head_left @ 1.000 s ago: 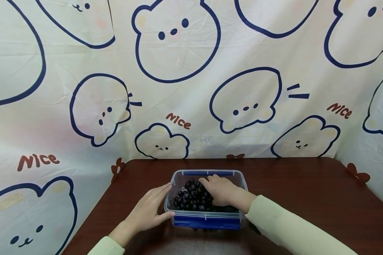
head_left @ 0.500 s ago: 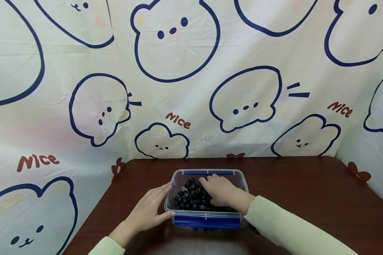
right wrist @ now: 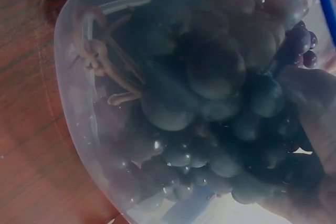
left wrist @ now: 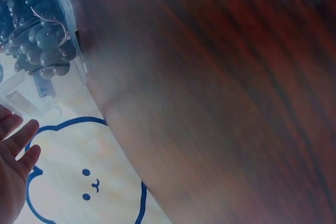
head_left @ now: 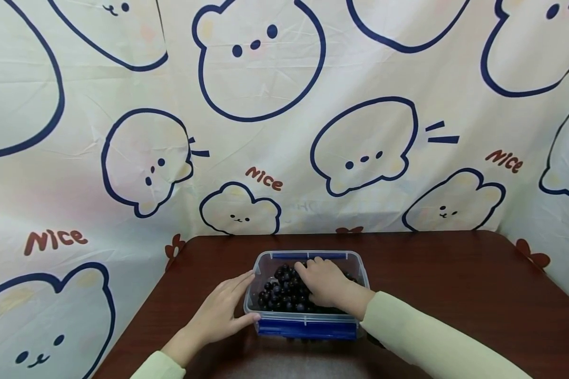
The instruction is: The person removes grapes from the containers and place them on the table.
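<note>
A clear plastic food container (head_left: 308, 317) with blue latch flaps stands on the table, holding dark grapes (head_left: 284, 295). My right hand (head_left: 324, 281) reaches into it from the right and grips a bunch of grapes, fingertips hidden among the fruit. In the right wrist view, grapes (right wrist: 215, 72) with a brown stem (right wrist: 102, 64) lie behind the cloudy wall, and part of the right hand (right wrist: 317, 114) shows at the right edge. My left hand (head_left: 220, 310) rests against the container's left side, fingers straight and thumb at the front corner. In the left wrist view the left hand (left wrist: 13, 166) shows spread fingers.
The dark red-brown wooden table (head_left: 445, 295) extends on both sides of the container. A pale cloth (head_left: 294, 158) printed with blue cartoon outlines hangs behind and along both sides. Dark round shapes show beneath the container's front edge.
My right hand and forearm have shifted slightly left over the grapes, and more grapes show to the right of that hand. The left hand and the container have kept their places.
</note>
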`<control>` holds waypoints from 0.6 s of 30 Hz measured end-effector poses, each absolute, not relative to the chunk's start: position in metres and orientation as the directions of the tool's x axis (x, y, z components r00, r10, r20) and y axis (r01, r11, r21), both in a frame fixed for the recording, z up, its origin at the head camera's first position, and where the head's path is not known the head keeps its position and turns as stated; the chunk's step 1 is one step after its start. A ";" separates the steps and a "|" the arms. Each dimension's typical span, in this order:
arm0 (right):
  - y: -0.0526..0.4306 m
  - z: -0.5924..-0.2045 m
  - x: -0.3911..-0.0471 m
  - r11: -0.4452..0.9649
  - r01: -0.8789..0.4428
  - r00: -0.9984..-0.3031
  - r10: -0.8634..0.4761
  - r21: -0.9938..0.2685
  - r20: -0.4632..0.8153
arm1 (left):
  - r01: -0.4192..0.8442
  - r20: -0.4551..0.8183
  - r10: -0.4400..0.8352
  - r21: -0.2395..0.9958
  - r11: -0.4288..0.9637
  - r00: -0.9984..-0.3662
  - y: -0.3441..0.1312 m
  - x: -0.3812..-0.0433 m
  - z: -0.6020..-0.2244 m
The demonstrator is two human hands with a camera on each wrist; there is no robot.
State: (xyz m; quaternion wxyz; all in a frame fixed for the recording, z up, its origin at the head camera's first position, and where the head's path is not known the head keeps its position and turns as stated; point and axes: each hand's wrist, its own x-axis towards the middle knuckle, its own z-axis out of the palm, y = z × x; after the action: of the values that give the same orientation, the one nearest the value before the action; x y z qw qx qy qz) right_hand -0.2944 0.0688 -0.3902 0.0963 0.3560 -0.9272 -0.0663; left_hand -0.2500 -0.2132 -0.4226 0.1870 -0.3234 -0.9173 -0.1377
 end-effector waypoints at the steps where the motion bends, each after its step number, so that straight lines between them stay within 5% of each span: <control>1: 0.068 -0.391 -0.295 0.740 -0.645 -0.729 -0.671 0.192 0.136 | 0.644 0.431 0.541 0.133 0.753 -0.722 -0.213 -0.250 -0.422; 18: 0.065 -0.394 -0.296 0.756 -0.595 -0.733 -0.649 0.272 0.201 | 0.641 0.414 0.540 0.154 0.752 -0.733 -0.213 -0.249 -0.420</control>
State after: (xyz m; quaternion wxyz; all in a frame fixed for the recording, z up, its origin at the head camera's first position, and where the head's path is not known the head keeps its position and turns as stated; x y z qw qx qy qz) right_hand -0.2957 0.0646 -0.3943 0.1429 0.3360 -0.9261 -0.0948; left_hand -0.2487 -0.2130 -0.4199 0.1746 -0.3212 -0.9195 -0.1447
